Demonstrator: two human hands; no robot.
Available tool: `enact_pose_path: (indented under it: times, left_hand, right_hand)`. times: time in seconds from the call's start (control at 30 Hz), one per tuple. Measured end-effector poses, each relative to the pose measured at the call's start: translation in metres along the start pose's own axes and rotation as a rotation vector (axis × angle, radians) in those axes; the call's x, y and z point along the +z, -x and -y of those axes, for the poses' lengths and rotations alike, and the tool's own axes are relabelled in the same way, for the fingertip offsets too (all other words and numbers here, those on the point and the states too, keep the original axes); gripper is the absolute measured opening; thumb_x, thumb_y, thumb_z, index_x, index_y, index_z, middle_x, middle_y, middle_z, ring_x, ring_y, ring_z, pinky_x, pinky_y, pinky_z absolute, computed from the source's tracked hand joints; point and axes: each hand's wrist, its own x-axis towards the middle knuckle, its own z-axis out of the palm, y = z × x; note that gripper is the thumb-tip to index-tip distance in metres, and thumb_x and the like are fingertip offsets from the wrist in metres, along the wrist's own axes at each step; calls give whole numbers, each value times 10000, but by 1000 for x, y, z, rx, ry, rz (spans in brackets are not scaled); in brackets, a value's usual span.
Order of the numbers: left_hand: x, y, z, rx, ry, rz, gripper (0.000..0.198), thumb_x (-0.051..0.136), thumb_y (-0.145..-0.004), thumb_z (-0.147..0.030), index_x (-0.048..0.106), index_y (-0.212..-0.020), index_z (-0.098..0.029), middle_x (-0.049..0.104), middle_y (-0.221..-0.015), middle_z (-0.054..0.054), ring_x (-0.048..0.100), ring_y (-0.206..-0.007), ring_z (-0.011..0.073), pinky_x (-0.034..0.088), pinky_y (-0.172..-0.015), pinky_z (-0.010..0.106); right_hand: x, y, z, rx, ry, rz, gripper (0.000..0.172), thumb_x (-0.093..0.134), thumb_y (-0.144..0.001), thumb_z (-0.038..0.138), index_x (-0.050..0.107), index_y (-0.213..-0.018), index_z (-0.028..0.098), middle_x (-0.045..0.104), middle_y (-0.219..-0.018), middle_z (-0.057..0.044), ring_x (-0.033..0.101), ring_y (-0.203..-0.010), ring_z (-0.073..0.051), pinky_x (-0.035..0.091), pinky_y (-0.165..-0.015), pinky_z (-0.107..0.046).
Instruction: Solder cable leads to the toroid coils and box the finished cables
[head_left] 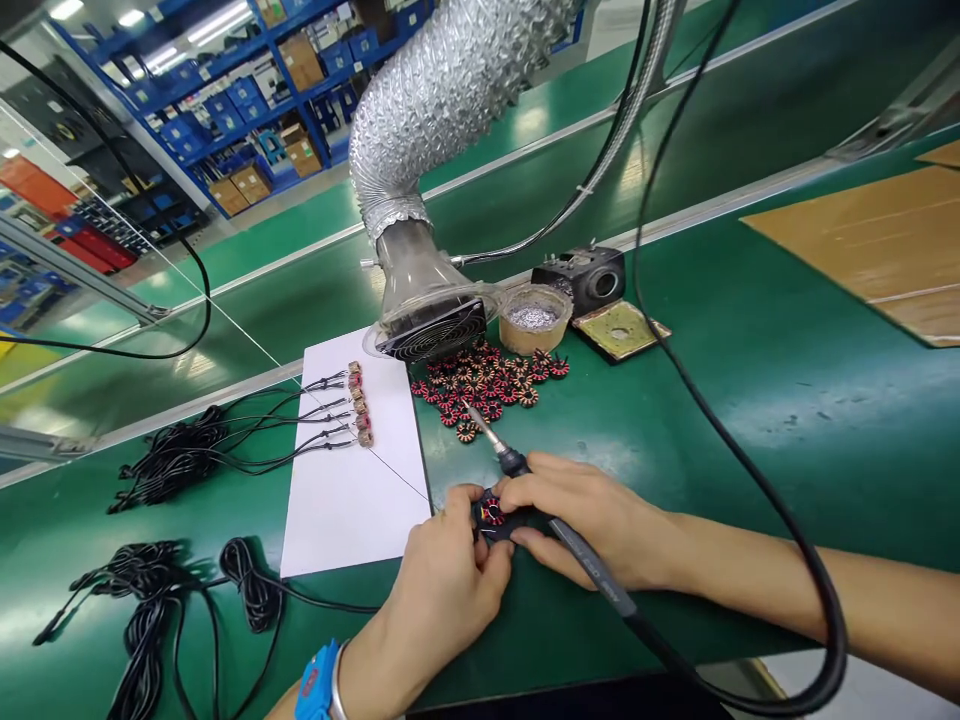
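Note:
In front of me, my left hand (454,565) pinches the side of a small black holder (499,528). A red-and-black wound ring coil (491,511) sits on the holder. My right hand (600,515) grips a soldering iron (592,565), its metal tip pointing up and left, away from the coil. Fingers of that same hand also touch the holder's right side, hiding part of it. Just beyond the iron's tip lies a pile of similar ring coils (480,385). A black cable (322,603) runs toward my left hand, its end hidden.
A fume extractor hood (431,320) on a foil duct (427,110) hangs over the pile. Behind stand a solder pot (534,318), an iron stand (585,275) and a sponge tray (621,331). White board (337,520) bears several wired coils; cable bundles (180,450) lie left.

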Motion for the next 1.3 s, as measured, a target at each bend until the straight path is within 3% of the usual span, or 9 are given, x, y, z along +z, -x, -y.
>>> enact_pose_path:
  times: [0.1,0.4,0.63,0.73,0.87,0.97,1.03,1.17,1.3]
  left_hand:
    - [1,-1,1,2,-14,-14,279,534,-850,-238,494,-1120,-184,585,-633,-18,578,-554,192,330,-519,266]
    - [1,-2,1,-33,-29,-9,329,522,-849,-241,514,-1173,-183,571,-584,-29,575,-532,199,330,-533,277]
    - [-20,9,-3,-60,351,44,201,570,-866,-301,541,-1036,-198,465,-587,-64,445,-498,105,322,-477,206]
    - [-25,13,-4,-36,446,8,161,543,-898,-344,572,-933,-189,507,-615,-34,448,-526,99,330,-485,198]
    - [-24,14,-1,-1,452,-7,204,528,-914,-371,616,-941,-190,581,-665,4,495,-577,118,365,-524,209]
    - [-22,13,1,17,390,-20,231,523,-919,-393,645,-951,-199,580,-673,6,469,-558,115,350,-519,218]
    - [-21,12,1,27,333,-34,239,518,-923,-398,658,-957,-208,572,-669,1,434,-532,110,329,-511,227]
    - [-22,10,-1,40,280,-23,239,519,-923,-393,654,-1036,-232,571,-680,-15,360,-481,95,282,-482,238]
    - [-23,10,-4,67,259,-5,214,513,-928,-359,675,-991,-234,602,-711,-10,366,-502,96,293,-495,237]
  right_hand:
    - [8,-3,-2,-15,3,-12,212,528,-818,71,527,-989,197,619,-791,-43,530,-728,-183,461,-621,-277]
    - [17,-1,-8,-56,-56,-235,202,568,-822,124,490,-981,221,635,-822,-27,573,-756,-176,505,-667,-298]
    - [7,-6,2,-35,3,-289,330,588,-754,164,480,-1063,212,624,-803,-26,574,-668,-171,516,-606,-306]
    - [5,-7,10,95,-212,-251,435,588,-695,127,452,-1097,221,617,-844,-18,608,-701,-157,539,-642,-297]
    - [5,-6,15,322,-713,-123,523,594,-696,61,374,-1132,245,554,-927,-8,633,-724,-120,559,-628,-255]
    - [4,-5,12,318,-907,-70,456,633,-755,126,395,-1128,233,540,-1043,-56,608,-792,-124,551,-643,-259]
    - [3,-4,10,314,-944,-59,365,614,-828,185,411,-1129,223,552,-1020,-60,573,-761,-113,529,-611,-244]
    - [1,-5,8,354,-892,-69,212,563,-897,199,445,-1072,214,548,-877,-19,524,-679,-97,483,-555,-210]
    - [-2,-7,9,366,-838,-87,154,557,-891,204,464,-1013,217,561,-809,3,531,-646,-106,478,-567,-226]
